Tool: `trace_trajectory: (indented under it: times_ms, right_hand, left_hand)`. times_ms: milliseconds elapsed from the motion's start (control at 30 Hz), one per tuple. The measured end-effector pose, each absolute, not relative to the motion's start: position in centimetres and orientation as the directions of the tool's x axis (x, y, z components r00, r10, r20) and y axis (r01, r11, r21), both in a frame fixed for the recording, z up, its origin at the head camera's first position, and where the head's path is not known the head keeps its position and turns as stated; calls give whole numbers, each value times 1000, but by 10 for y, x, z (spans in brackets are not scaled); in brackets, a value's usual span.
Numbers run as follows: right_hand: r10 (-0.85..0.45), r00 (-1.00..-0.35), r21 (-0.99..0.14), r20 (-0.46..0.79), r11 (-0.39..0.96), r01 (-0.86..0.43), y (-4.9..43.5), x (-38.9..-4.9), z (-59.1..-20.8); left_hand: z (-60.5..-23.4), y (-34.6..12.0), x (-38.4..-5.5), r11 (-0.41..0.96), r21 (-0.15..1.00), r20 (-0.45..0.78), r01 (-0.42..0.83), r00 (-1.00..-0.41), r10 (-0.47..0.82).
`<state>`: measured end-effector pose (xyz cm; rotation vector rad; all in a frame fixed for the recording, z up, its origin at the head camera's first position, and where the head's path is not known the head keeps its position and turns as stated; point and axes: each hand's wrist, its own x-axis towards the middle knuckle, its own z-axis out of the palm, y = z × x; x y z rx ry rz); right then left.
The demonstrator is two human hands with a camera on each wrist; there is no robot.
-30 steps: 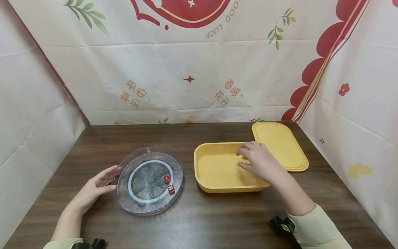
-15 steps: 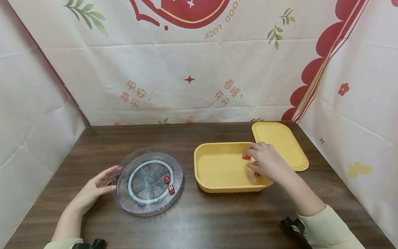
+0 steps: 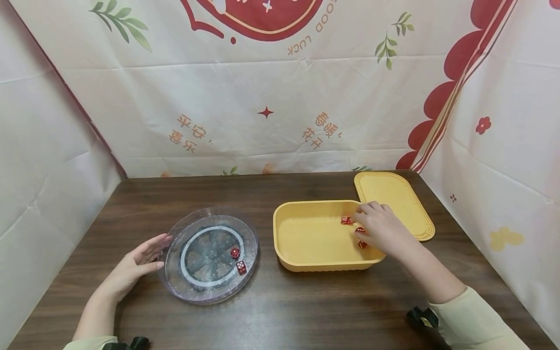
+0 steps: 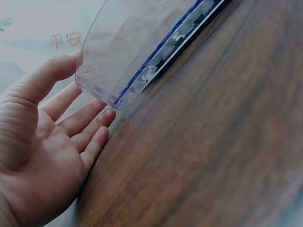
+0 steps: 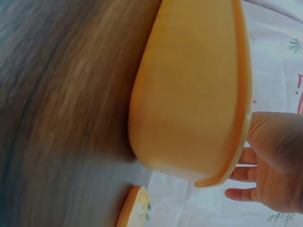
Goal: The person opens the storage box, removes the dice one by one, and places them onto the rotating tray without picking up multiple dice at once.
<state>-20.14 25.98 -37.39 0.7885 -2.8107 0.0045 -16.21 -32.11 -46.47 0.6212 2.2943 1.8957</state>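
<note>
On a dark brown wood-grained surface (image 3: 280,316), a person's two bare hands work well apart. The left hand (image 3: 133,265), fingers loosely extended and parted from the thumb, rests at the near-left rim of a round, clear plastic dish (image 3: 210,262) with a dark floor and pale ring. Two glossy red cubic dice with white pips (image 3: 241,267) lie inside, towards its right.

The right hand (image 3: 380,226) reaches over the right end of a yellow, rounded rectangular plastic box (image 3: 306,243), thumb and fingers spread; several red dice in the box (image 3: 362,244) lie beside and beneath the fingertips, partly hidden, so I cannot count them. A flat yellow plastic lid (image 3: 393,204) lies behind and to the right.

The dice look light, hard and slick, likely to skid or roll; a thumb-and-finger pinch on two opposite faces should suit. The dish appears stiff, smooth and perhaps brittle, best steadied by its side wall. The box seems light and slightly flexible; its lipped rim offers the surest hold.
</note>
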Motion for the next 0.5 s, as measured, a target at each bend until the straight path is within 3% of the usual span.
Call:
trace_trajectory:
  times_ms: [500]
  right_hand:
    - [-540,-809,118,232,841,-528,267,-205,-383]
  left_hand:
    - [-467,-323,-162,155,960,162,233,-914,372]
